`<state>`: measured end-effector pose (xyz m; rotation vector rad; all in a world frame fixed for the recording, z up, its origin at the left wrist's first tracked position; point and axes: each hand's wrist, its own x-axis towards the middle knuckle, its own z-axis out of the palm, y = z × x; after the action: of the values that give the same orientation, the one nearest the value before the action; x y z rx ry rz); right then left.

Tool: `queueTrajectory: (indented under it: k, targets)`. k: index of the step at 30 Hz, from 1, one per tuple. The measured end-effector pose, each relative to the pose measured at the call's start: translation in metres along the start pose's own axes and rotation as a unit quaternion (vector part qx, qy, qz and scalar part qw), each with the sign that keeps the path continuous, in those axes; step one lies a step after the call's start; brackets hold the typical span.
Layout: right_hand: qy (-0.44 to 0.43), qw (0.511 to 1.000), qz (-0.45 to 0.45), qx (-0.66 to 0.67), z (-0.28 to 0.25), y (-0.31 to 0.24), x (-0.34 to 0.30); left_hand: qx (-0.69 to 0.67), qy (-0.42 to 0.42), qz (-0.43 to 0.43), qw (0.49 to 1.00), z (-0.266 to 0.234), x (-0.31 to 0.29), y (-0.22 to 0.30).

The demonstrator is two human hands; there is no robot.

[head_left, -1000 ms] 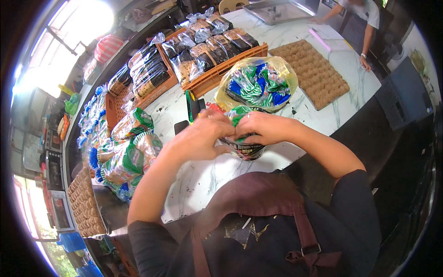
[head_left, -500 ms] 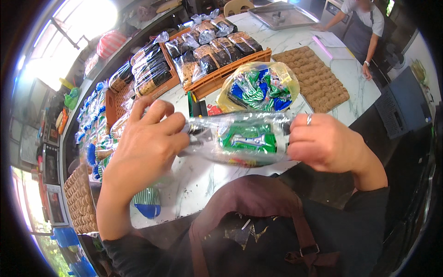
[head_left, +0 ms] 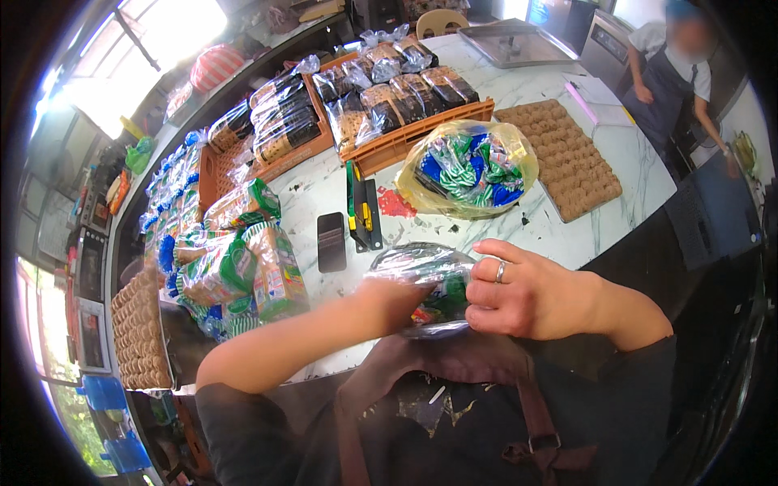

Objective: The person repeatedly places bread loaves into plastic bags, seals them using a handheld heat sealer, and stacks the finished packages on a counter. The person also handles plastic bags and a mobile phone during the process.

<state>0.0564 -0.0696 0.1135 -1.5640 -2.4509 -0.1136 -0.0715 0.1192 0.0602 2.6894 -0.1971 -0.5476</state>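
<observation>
In front of my chest is a clear plastic bag (head_left: 423, 257) with green printing, its film crumpled and shiny. My right hand (head_left: 510, 296), a ring on one finger, is closed on the bag's right side, with the index finger raised off it. My left hand (head_left: 391, 303) is at the bag's left side, its fingers hidden by the film and the hand itself; whether they are inside or behind it I cannot tell. Just beyond stands a yellow plastic bag (head_left: 523, 154) holding blue and green-striped printed bags.
Packed bread loaves (head_left: 223, 271) pile up at the left. Orange crates (head_left: 421, 134) hold dark-wrapped loaves behind. A phone (head_left: 331, 243) and a green-and-yellow cutter (head_left: 356, 198) lie mid-table. Trays of brown rolls (head_left: 559, 150) stand right and left. A co-worker (head_left: 668, 89) stands far right.
The bag, stretched between both hands before, is now bunched and nearer my chest. My left hand has moved right and down to it. The co-worker has shifted to the right.
</observation>
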Motion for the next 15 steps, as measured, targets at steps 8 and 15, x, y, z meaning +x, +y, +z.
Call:
queueTrajectory:
  k: [8, 15]
  targets:
    - [-0.012, 0.998, 0.053, -0.029, -0.012, -0.006, -0.016, 0.075, 0.101, 0.161, 0.979, -0.016, -0.007, -0.001]
    - [-0.053, 0.991, 0.012, 0.125, -0.012, -0.004, -0.013, 0.121, -0.039, 0.058, 0.99, -0.02, -0.016, 0.013]
